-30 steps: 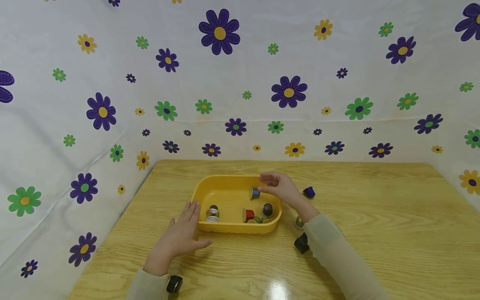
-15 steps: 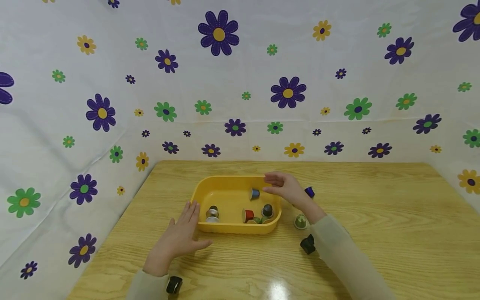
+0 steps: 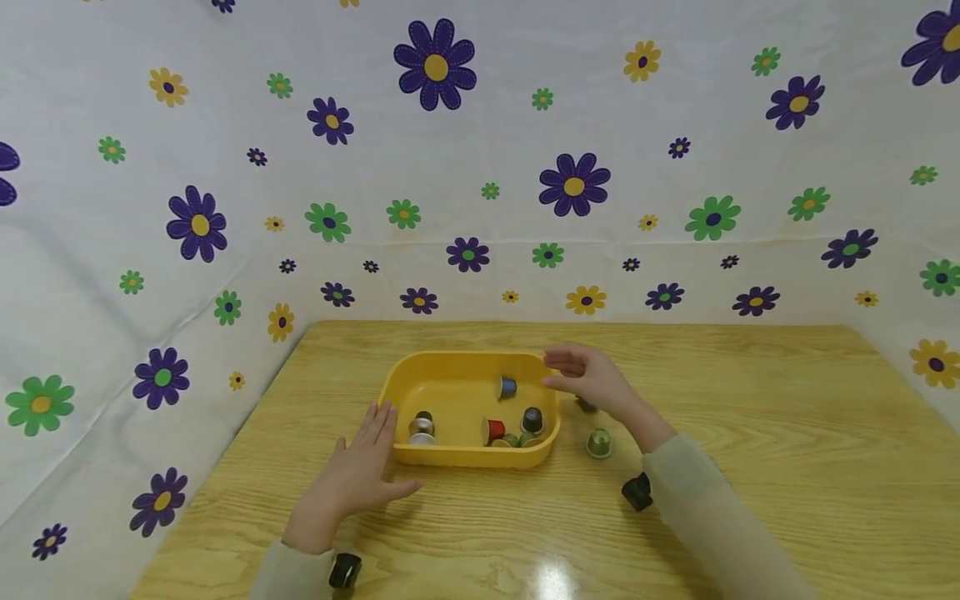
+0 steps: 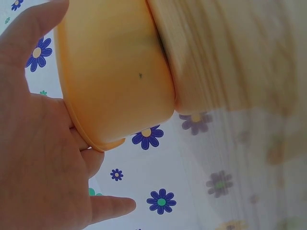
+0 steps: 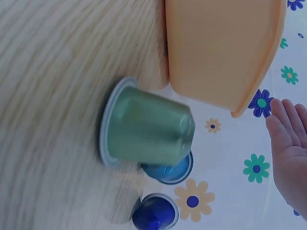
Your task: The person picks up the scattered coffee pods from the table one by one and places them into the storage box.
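Observation:
My left hand (image 3: 352, 479) has straight fingers resting against the left end of a yellow bin (image 3: 450, 456); the left wrist view shows them by its rim (image 4: 115, 144). My right hand (image 3: 592, 379) hovers over the bin's right end, fingers loosely bent, holding nothing. Inside the bin lie a blue coffee capsule (image 3: 507, 387), a red capsule (image 3: 492, 430), a dark capsule (image 3: 532, 419), greenish ones, and pale capsules (image 3: 422, 436) at the left. A green capsule (image 5: 148, 127) stands on the table, near a light-blue capsule (image 5: 172, 170) and a dark-blue capsule (image 5: 156, 213).
The wooden table (image 3: 750, 400) reaches back to a white flower-print cloth (image 3: 495, 125), which also hangs at both sides. Small black devices (image 3: 637, 492) sit at both wrists. Beneath my right wrist, a dark capsule (image 3: 587, 405) is partly hidden.
My right hand has drawn away to the right from beside the blue capsule, which stays lying in the bin. The green capsule on the table has come into full view. My left hand keeps its place.

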Available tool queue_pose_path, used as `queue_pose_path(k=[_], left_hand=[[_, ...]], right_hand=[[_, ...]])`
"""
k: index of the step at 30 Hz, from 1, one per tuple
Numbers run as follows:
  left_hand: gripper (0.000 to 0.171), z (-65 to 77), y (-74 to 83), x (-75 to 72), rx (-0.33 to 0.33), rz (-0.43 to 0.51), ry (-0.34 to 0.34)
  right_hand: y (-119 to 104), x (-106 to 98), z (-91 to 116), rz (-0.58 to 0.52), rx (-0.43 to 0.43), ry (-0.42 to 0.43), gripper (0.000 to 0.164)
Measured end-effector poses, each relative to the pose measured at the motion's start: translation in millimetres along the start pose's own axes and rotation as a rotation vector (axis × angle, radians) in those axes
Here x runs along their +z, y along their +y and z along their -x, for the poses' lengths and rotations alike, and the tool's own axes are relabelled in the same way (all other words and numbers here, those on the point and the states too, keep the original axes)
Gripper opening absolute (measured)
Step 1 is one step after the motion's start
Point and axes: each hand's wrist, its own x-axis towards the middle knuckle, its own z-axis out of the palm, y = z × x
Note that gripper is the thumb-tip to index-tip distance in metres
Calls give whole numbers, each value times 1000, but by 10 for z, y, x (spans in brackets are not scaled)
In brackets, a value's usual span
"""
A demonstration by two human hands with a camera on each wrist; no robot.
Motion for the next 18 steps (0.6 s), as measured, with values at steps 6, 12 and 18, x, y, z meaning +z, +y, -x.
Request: queue_pose_path(k=[6, 12, 18], left_hand=[[100, 6, 7, -11, -1, 0, -3], [101, 8, 8, -16, -1, 1, -4], [101, 4, 4, -13, -1, 2, -4]], right_hand=[[61, -86, 77, 33, -2, 6, 52], [82, -186, 178, 59, -10, 0, 50], [88, -278, 269, 90, 0, -5, 53]])
